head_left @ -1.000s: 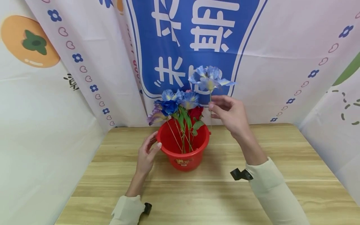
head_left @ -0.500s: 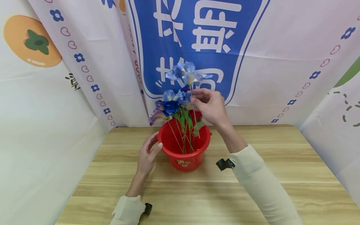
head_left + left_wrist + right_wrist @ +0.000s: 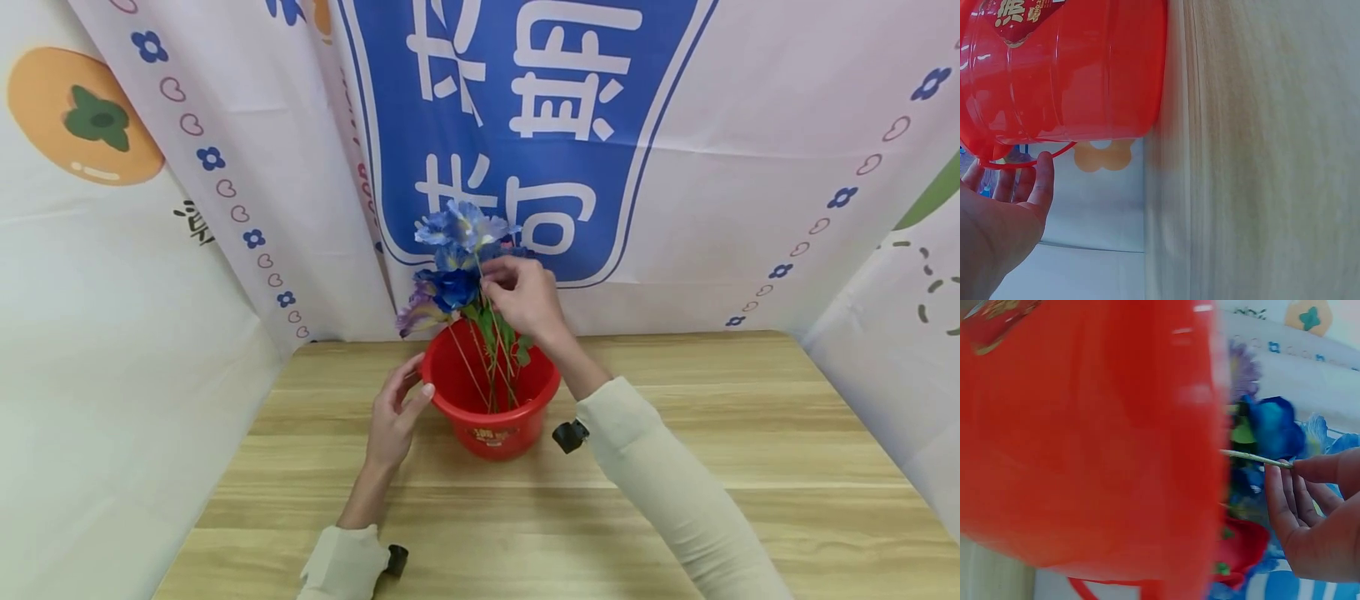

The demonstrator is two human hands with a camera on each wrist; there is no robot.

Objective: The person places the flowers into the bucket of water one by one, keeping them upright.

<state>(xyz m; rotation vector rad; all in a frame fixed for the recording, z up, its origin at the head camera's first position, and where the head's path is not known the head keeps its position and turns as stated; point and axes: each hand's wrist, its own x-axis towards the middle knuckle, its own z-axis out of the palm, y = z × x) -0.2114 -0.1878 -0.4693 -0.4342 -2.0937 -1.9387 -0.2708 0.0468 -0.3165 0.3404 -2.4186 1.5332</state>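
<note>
A red plastic bucket stands on the wooden table with several artificial flowers in it. My left hand holds the bucket's left side at the rim; in the left wrist view its thumb meets the thin red handle. Above the bucket, my right hand pinches the thin stem of a light blue iris between thumb and fingers. That stem slants down into the bucket in the right wrist view. Around it are a dark blue flower, a purple flower and a red rose.
The pale wooden table extends on both sides of the bucket. Behind it hangs a printed white cloth with a blue panel, and more cloth walls flank the table. Black wrist cameras sit at both sleeves.
My right hand has moved left and down with the light blue iris, from right of the bucket to over it, its stem now inside. My left hand has stayed at the rim.
</note>
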